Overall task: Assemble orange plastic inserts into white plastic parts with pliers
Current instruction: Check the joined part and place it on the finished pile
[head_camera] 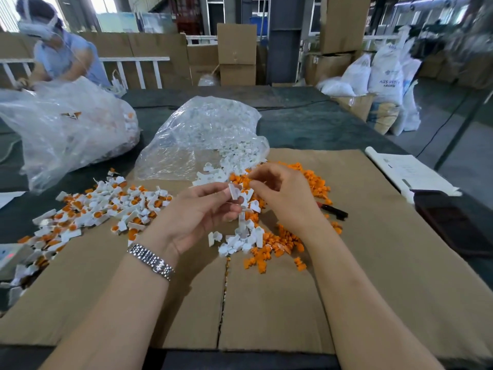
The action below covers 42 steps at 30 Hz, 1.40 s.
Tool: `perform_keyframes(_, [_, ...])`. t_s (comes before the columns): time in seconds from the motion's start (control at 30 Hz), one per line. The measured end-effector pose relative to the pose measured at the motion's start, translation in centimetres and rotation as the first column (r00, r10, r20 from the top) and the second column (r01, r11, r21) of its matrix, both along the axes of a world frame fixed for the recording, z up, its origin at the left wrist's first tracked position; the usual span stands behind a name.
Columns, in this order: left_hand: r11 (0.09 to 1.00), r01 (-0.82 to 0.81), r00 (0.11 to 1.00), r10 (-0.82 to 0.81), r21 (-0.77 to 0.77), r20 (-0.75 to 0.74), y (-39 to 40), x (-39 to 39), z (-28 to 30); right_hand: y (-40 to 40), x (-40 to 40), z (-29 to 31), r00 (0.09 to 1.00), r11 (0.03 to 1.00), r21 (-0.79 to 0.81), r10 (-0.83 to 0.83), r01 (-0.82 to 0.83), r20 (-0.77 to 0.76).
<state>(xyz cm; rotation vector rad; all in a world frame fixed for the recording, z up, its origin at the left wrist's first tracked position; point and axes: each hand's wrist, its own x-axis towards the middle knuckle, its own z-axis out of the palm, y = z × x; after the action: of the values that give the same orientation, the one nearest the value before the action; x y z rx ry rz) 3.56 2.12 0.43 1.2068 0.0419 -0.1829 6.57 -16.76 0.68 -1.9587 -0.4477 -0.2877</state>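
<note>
Left hand (202, 209) pinching a white plastic part (234, 190) above the cardboard-covered bench (373, 236), right hand (280, 193) curled just beside it with fingertips closed on something too small to tell, over heaped orange inserts (282, 241), pliers (333, 210) lying near.

L hand (202, 212) pinches white part (234, 190); R hand (282, 193) just beside, fingers curled.

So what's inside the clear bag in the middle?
The clear bag holds white parts, spilling from its open mouth onto the cardboard. Glare and creases hide whatever lies deeper inside.
</note>
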Motion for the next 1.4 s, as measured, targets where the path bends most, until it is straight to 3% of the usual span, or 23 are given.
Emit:
perform_keyframes(0.1, [0.997,-0.007,1.0,0.007,-0.082,-0.007,0.3,-0.3,-1.2,-0.1,-0.3,-0.2,0.999,0.997,0.069,0.042,-0.042,-0.002])
perform_keyframes(0.23, [0.992,-0.001,1.0,0.001,-0.129,0.003,0.3,-0.4,-2.0,0.1,-0.6,-0.2,0.991,0.99,0.041,0.135,-0.135,-0.01])
perform_keyframes(0.4, [0.989,-0.012,0.999,0.018,-0.148,0.034,0.2,-0.4,-2.4,1.0,-1.0,-0.7,0.995,0.995,0.004,0.102,-0.102,0.021])
perform_keyframes(0.53, [0.996,-0.055,0.994,0.061,-0.075,0.088,0.2,-0.3,-2.6,1.5,-1.1,-0.9,0.996,0.996,0.004,0.084,-0.084,-0.001])
perform_keyframes(0.73, [0.989,-0.124,0.976,0.108,0.078,0.187,-0.1,-0.4,-3.1,0.9,-1.0,-0.4,0.977,0.987,0.092,0.148,-0.135,-0.155])
perform_keyframes(0.87, [0.992,-0.114,0.973,0.1,0.056,0.209,-0.2,-0.5,-3.0,0.2,-1.0,-0.1,0.969,0.978,0.116,0.19,-0.173,-0.159])
perform_keyframes(1.07, [0.994,-0.112,0.978,0.108,0.016,0.177,-0.2,-0.6,-2.6,1.7,-1.6,-0.7,0.995,0.995,0.013,0.098,-0.098,-0.022])
perform_keyframes(1.27, [0.989,-0.08,0.988,0.096,-0.127,0.123,0.1,-0.6,-2.3,1.0,-1.7,-0.2,0.973,0.976,0.046,0.217,-0.214,-0.08])
perform_keyframes(1.4, [0.991,-0.061,0.99,0.075,-0.121,0.116,0.4,-0.8,-2.1,0.9,-1.6,-0.2,0.978,0.98,0.004,0.198,-0.198,-0.06])
